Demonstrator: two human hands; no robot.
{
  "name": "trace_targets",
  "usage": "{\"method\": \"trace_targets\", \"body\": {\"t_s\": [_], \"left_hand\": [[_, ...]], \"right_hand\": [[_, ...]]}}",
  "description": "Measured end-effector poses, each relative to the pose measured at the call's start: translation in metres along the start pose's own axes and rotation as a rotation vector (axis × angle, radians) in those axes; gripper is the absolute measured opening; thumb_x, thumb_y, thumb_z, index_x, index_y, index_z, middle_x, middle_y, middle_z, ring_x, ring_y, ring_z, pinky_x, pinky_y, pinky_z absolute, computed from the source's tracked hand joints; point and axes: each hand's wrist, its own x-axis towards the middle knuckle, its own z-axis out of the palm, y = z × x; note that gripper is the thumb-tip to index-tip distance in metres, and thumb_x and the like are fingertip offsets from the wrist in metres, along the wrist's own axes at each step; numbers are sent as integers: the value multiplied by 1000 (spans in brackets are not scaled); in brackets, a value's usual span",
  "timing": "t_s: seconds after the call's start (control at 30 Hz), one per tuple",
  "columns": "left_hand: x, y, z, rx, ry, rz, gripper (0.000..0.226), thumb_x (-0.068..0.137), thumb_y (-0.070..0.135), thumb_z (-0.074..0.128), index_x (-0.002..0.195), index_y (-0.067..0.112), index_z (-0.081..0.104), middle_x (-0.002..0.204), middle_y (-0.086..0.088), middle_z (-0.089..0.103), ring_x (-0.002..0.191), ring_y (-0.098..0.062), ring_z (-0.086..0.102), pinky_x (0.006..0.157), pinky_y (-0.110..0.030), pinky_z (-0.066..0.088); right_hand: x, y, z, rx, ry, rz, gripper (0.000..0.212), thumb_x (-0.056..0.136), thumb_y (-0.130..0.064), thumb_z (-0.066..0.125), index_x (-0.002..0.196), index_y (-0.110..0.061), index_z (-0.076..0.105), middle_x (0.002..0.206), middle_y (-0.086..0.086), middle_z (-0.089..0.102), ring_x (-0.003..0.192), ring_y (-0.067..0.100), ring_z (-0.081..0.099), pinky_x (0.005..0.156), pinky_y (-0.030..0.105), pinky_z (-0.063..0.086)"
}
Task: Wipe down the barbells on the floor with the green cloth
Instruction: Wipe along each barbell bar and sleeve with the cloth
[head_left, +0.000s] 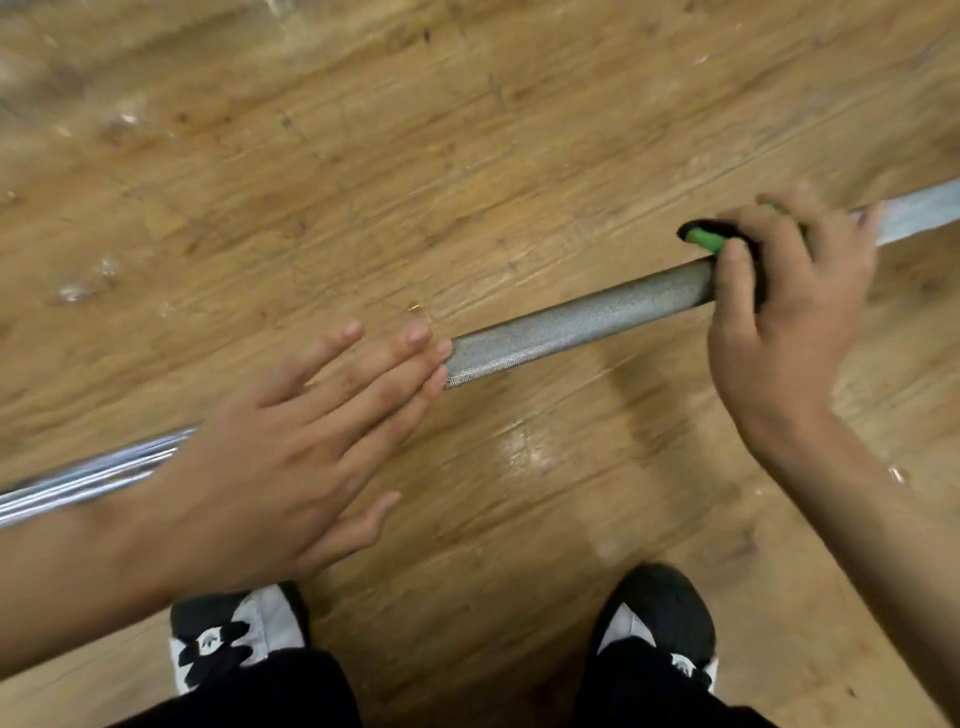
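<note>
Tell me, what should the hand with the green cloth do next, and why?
Probably slide the right hand and its cloth along the bar toward the left hand. That hand grips the cloth against the bar, the rough grey stretch between the hands lies bare, and the left hand lies flat over the bar, seemingly steadying it.

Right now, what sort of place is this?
Probably a gym or weight room: a knurled steel barbell lies on a worn wood-look floor, and the right hand holds a green cloth on it.
</note>
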Motion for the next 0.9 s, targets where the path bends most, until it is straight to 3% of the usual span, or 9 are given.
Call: {"method": "trace_targets", "body": {"t_s": [0.1, 0.2, 0.3, 0.4, 0.53, 0.63, 0.73, 0.8, 0.9], "left_hand": [[11, -12, 7, -51, 13, -32, 81, 101, 48, 43, 162, -3, 25, 172, -19, 20, 160, -34, 18, 130, -54, 11], [17, -33, 14, -35, 9, 3, 84, 102, 52, 44, 163, -1, 23, 172, -19, 19, 159, -36, 20, 128, -57, 15], [21, -47, 16, -63, 5, 4, 86, 101, 55, 45, 164, 0, 22, 173, -16, 18, 160, -33, 19, 129, -55, 13], [25, -61, 17, -121, 0, -6, 86, 101, 55, 46, 165, 3, 21, 173, -13, 20, 160, -31, 19, 130, -53, 12], [30, -77, 18, -151, -13, -24, 90, 99, 59, 47, 165, 4, 19, 173, -12, 20, 161, -30, 18, 129, -55, 14], [34, -88, 17, -181, -22, -28, 92, 99, 64, 44, 166, 6, 17, 173, -11, 20, 161, -30, 16, 130, -53, 12], [37, -103, 16, -209, -33, -20, 90, 102, 65, 39, 166, 6, 16, 174, -10, 19, 161, -29, 15, 129, -52, 12], [39, -113, 17, -227, -37, -22, 90, 102, 66, 38, 167, 7, 15, 174, -8, 18, 161, -29, 14, 129, -52, 12], [45, -125, 19, -250, -46, -25, 92, 102, 69, 37, 167, 8, 13, 175, -7, 17, 162, -28, 13, 128, -52, 13]], "right_hand": [[-1, -55, 27, 56, 96, 151, 25, 102, -17, 51, 103, -8, 74, 108, 16, 67, 116, 39, 60, 121, 62, 22], [-24, -100, 45, 158, 2, -262, 27, 103, -15, 54, 118, -11, 76, 120, 14, 70, 125, 36, 61, 124, 51, 23], [5, -44, 41, 14, -28, -581, 33, 108, -27, 51, 138, -21, 65, 133, 16, 67, 133, 34, 59, 123, 48, 23], [38, 16, 36, -67, 21, -307, 37, 112, -31, 39, 135, -16, 63, 130, 20, 63, 137, 36, 52, 128, 46, 8], [47, -31, 60, 76, 171, 110, 35, 110, -18, 38, 119, -6, 69, 121, 22, 64, 135, 39, 47, 124, 57, 17], [15, -109, 91, 186, 117, -170, 29, 108, -17, 47, 123, -10, 71, 129, 17, 67, 140, 36, 45, 126, 49, 12], [27, -90, 98, 73, 122, -557, 39, 101, -23, 64, 140, -25, 59, 144, 12, 61, 144, 32, 47, 128, 43, 10], [53, -47, 96, 32, 177, -512, 37, 110, -34, 45, 145, -26, 54, 149, 17, 56, 146, 34, 46, 127, 45, 3], [76, -1, 89, 34, 227, -183, 42, 113, -33, 29, 143, -17, 53, 152, 20, 50, 148, 39, 39, 126, 49, -1]]}}
